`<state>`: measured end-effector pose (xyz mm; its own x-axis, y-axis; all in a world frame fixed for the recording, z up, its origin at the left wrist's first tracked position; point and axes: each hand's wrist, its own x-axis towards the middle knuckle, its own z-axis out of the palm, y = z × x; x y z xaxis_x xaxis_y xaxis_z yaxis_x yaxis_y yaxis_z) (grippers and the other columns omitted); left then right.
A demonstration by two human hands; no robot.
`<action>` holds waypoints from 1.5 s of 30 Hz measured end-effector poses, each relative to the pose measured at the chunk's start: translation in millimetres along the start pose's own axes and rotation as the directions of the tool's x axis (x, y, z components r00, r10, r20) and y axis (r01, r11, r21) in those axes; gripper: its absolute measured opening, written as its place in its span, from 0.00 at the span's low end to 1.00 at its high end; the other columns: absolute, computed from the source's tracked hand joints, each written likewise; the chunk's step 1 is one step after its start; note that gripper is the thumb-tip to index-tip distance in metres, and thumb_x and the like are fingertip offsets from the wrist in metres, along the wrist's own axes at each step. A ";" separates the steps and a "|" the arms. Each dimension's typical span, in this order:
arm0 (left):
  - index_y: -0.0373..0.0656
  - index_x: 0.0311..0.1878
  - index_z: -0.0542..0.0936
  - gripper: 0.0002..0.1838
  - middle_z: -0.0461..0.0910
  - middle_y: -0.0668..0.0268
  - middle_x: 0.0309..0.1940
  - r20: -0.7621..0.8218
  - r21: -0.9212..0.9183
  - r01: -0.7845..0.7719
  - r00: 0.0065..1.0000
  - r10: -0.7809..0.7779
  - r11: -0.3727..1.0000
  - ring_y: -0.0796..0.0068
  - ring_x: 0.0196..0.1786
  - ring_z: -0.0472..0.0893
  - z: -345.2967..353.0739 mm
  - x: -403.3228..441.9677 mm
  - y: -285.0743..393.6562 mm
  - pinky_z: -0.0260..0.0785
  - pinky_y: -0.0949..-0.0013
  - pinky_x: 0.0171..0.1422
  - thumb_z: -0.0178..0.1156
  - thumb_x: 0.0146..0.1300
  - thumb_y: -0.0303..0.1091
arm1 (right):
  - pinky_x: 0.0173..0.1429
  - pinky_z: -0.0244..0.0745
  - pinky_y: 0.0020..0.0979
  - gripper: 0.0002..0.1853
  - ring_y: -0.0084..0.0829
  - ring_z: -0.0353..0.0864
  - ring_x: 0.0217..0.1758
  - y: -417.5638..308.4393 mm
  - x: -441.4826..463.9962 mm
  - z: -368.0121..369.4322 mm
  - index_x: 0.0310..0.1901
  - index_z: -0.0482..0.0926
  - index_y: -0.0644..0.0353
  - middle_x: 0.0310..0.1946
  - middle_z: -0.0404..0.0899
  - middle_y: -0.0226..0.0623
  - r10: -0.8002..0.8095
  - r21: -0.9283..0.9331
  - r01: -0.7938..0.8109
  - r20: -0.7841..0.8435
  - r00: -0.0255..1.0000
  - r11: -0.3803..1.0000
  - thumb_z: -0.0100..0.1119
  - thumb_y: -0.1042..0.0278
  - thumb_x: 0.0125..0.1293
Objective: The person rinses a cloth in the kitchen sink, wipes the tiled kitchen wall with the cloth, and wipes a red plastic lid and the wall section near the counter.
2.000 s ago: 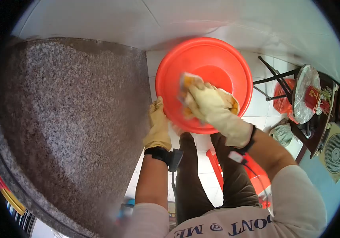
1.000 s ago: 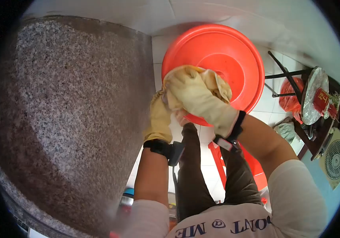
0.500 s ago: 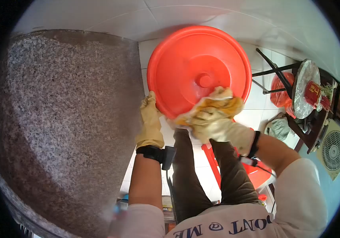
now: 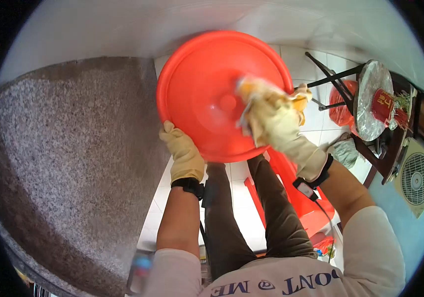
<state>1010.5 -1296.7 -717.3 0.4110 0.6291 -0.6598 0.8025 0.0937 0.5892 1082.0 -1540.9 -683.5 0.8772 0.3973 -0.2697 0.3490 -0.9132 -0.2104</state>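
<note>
A round red plastic lid [image 4: 197, 74] with a raised rim and a central knob [image 4: 228, 103] is in front of my body. My left hand [image 4: 183, 153], in a pale yellow rubber glove, has its fingers closed on the lid's lower left rim. A white-and-orange cloth [image 4: 249, 121] is bunched in my gloved right hand [image 4: 282, 129], over the right part of the lid beside the knob. The cloth's upper end is smeared by motion. Some of my right fingers are hidden by the cloth.
A speckled stone countertop [image 4: 78, 148] fills the left side. At right are a small round plastic-covered table [image 4: 370, 116] with a red container [image 4: 383, 104] on it, and a box fan [image 4: 416, 180]. A red plastic stool [image 4: 296, 193] stands by my legs on the tiled floor.
My right hand has moved the cloth up and to the right across the lid. In view, the lid sits farther left, and my left hand stays on its rim.
</note>
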 end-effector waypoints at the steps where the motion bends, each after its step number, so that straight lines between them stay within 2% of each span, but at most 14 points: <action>1: 0.47 0.58 0.70 0.16 0.74 0.62 0.57 0.003 -0.096 0.000 1.000 0.000 0.995 0.65 0.55 0.75 2.5 6.6 -0.5 0.69 0.64 0.61 0.37 0.78 0.41 | 0.62 0.70 0.52 0.18 0.44 0.77 0.59 -2.2 7.5 -15.4 0.51 0.81 0.50 0.55 0.80 0.34 -0.103 -0.023 0.106 0.089 0.991 0.994 0.65 0.57 0.59; 3: 0.44 0.59 0.70 0.16 0.75 0.62 0.57 0.007 -0.280 0.013 1.000 -0.011 0.960 0.67 0.58 0.75 7.2 16.6 -4.6 0.68 0.68 0.64 0.35 0.80 0.39 | 0.65 0.66 0.56 0.20 0.43 0.74 0.62 -11.5 22.8 -31.9 0.53 0.80 0.48 0.58 0.78 0.32 -0.297 -0.035 0.319 0.281 0.913 0.947 0.64 0.57 0.58; 6: 0.42 0.60 0.71 0.17 0.75 0.61 0.57 -0.008 -0.320 0.104 0.994 -0.112 0.942 0.66 0.58 0.76 9.5 10.9 -6.4 0.68 0.68 0.66 0.34 0.81 0.37 | 0.61 0.68 0.53 0.26 0.42 0.73 0.62 -20.5 55.9 -15.5 0.48 0.84 0.49 0.55 0.77 0.34 -0.144 0.090 0.121 0.335 0.931 0.989 0.74 0.60 0.42; 12: 0.40 0.61 0.70 0.16 0.75 0.59 0.57 -0.073 -0.359 0.049 0.994 -0.081 0.932 0.65 0.59 0.76 13.6 -6.5 18.9 0.68 0.67 0.65 0.36 0.79 0.32 | 0.64 0.66 0.54 0.14 0.42 0.77 0.60 -9.8 34.0 -32.9 0.47 0.86 0.48 0.50 0.82 0.33 -0.196 0.128 0.156 0.407 0.892 0.979 0.61 0.61 0.59; 14: 0.39 0.61 0.69 0.15 0.75 0.57 0.57 -0.044 -0.347 0.028 0.998 -0.046 0.938 0.64 0.59 0.76 15.3 -4.9 14.8 0.69 0.66 0.65 0.38 0.78 0.30 | 0.61 0.69 0.48 0.18 0.39 0.78 0.57 4.8 45.1 14.3 0.51 0.82 0.52 0.47 0.83 0.33 -0.344 0.135 0.325 0.156 0.926 0.936 0.60 0.58 0.59; 21: 0.47 0.52 0.71 0.12 0.74 0.65 0.50 -0.103 -0.496 0.117 0.976 -0.192 0.860 0.67 0.53 0.75 18.9 -24.6 43.4 0.68 0.65 0.63 0.40 0.77 0.38 | 0.65 0.69 0.48 0.22 0.40 0.78 0.60 -6.1 47.7 -48.6 0.49 0.83 0.55 0.53 0.82 0.31 -0.028 0.311 -0.122 0.437 0.899 0.943 0.64 0.50 0.59; 27: 0.47 0.60 0.72 0.17 0.75 0.63 0.58 -0.083 -0.286 -0.128 0.991 0.109 0.950 0.68 0.60 0.76 10.5 37.4 -54.7 0.66 0.67 0.67 0.37 0.81 0.39 | 0.63 0.73 0.50 0.26 0.44 0.78 0.61 -46.7 106.2 -17.5 0.58 0.74 0.53 0.62 0.74 0.40 -0.388 0.242 0.530 -0.453 0.803 0.813 0.68 0.59 0.58; 28: 0.47 0.61 0.72 0.17 0.75 0.63 0.60 -0.153 -0.137 -0.198 0.972 0.177 0.970 0.69 0.61 0.75 11.3 40.2 -54.1 0.65 0.67 0.69 0.37 0.81 0.40 | 0.65 0.72 0.49 0.33 0.45 0.75 0.67 -45.6 121.9 -36.2 0.66 0.71 0.51 0.64 0.75 0.41 -0.516 0.171 0.560 -0.242 0.822 0.811 0.69 0.60 0.59; 30: 0.48 0.62 0.72 0.18 0.75 0.63 0.61 -0.040 -0.260 -0.143 0.990 0.137 0.955 0.69 0.61 0.75 9.3 35.1 -48.5 0.64 0.66 0.70 0.37 0.81 0.41 | 0.62 0.74 0.48 0.27 0.44 0.79 0.61 -37.8 128.1 -102.8 0.63 0.74 0.45 0.56 0.80 0.40 -0.248 0.519 0.030 0.356 0.901 0.854 0.68 0.58 0.62; 33: 0.46 0.64 0.71 0.19 0.74 0.61 0.64 -0.041 -0.050 -0.371 0.928 0.369 0.927 0.67 0.62 0.74 -1.8 68.7 -105.2 0.64 0.64 0.71 0.38 0.81 0.43 | 0.56 0.77 0.41 0.24 0.41 0.81 0.57 19.0 111.9 -57.3 0.59 0.76 0.46 0.53 0.81 0.42 -0.075 0.800 -0.287 0.380 0.922 0.527 0.58 0.42 0.67; 37: 0.44 0.67 0.68 0.20 0.72 0.59 0.67 -0.089 -0.311 -0.095 0.994 0.070 0.946 0.64 0.65 0.72 14.5 21.0 -31.2 0.64 0.62 0.71 0.39 0.81 0.43 | 0.59 0.76 0.40 0.25 0.40 0.79 0.60 33.1 34.0 -60.5 0.63 0.71 0.49 0.63 0.72 0.44 0.102 0.138 -0.119 0.121 0.987 0.983 0.56 0.47 0.70; 40: 0.42 0.68 0.66 0.21 0.70 0.59 0.68 -0.155 -0.141 -0.121 0.983 0.099 0.983 0.65 0.65 0.71 18.0 9.0 -19.3 0.63 0.63 0.72 0.39 0.81 0.41 | 0.64 0.72 0.43 0.31 0.46 0.74 0.64 33.2 35.3 -10.4 0.65 0.68 0.56 0.64 0.70 0.48 0.215 0.816 -0.025 -0.122 0.969 0.578 0.63 0.54 0.62; 42: 0.44 0.67 0.67 0.19 0.69 0.61 0.68 -0.062 -0.118 -0.231 0.972 0.225 0.966 0.65 0.65 0.71 8.6 23.3 -37.4 0.64 0.63 0.71 0.37 0.81 0.39 | 0.65 0.71 0.41 0.30 0.47 0.73 0.65 25.7 38.5 -37.6 0.65 0.68 0.58 0.62 0.71 0.49 0.038 0.133 -0.022 -0.120 0.992 0.991 0.63 0.56 0.63; 45: 0.47 0.65 0.69 0.18 0.71 0.67 0.66 -0.068 0.078 -0.244 0.966 0.249 0.967 0.67 0.64 0.72 -0.5 50.9 -98.0 0.64 0.66 0.70 0.35 0.81 0.37 | 0.63 0.72 0.46 0.24 0.50 0.77 0.62 41.7 84.6 -28.7 0.60 0.70 0.65 0.57 0.78 0.50 0.077 0.670 -0.208 0.220 0.972 0.713 0.56 0.57 0.69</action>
<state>952.6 -1273.5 -808.3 0.5677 0.6833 -0.4592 0.7094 -0.1229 0.6940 1180.2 -1548.0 -688.2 0.8074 0.3355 -0.4853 -0.1549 -0.6732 -0.7230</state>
